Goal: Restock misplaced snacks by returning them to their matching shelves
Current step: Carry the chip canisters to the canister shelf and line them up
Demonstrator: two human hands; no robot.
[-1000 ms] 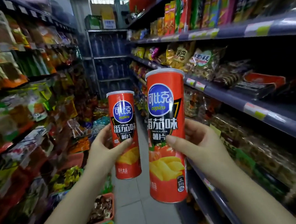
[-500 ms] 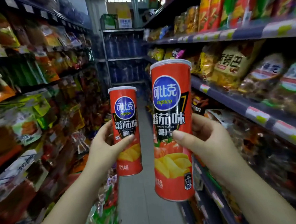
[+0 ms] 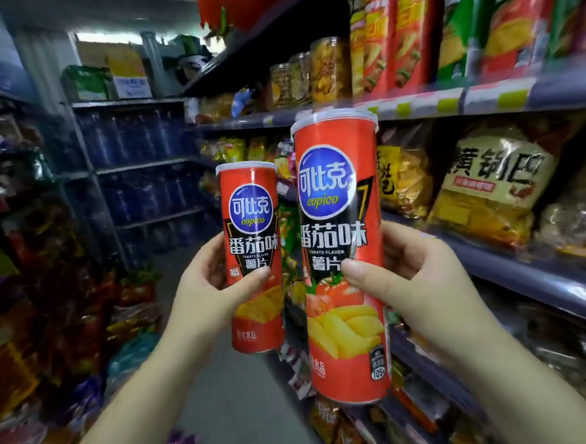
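A: What is the person holding?

B: 2 red crisp canisters, both upright, out in front in the shop aisle. The left hand [image 3: 211,297] grips the small can [image 3: 253,255] around its middle, thumb across the front and fingers curled behind. The right hand [image 3: 415,284] grips the large can [image 3: 343,256] the same way, thumb laid over the label.

A: How do the cans look?

B: Same design on both: a blue round badge reading "copico" under white Chinese characters, a black panel with more white characters and "TOMATO FLAVOR", then yellow crisps near the bottom. The large can also shows tomatoes above the crisps and a small black mark reading 105 near its base. Each has a pale lid.

A: Do they touch?

B: No, they sit side by side with a narrow gap, the large can reaching higher and lower than the small one.

A: And around them?

B: To the right, the upper shelf [image 3: 483,98] carries tall red and green canisters [image 3: 410,29] and clear jars [image 3: 327,70]. Below it lies a yellow snack bag [image 3: 488,189]. Bagged snacks on the left are blurred.
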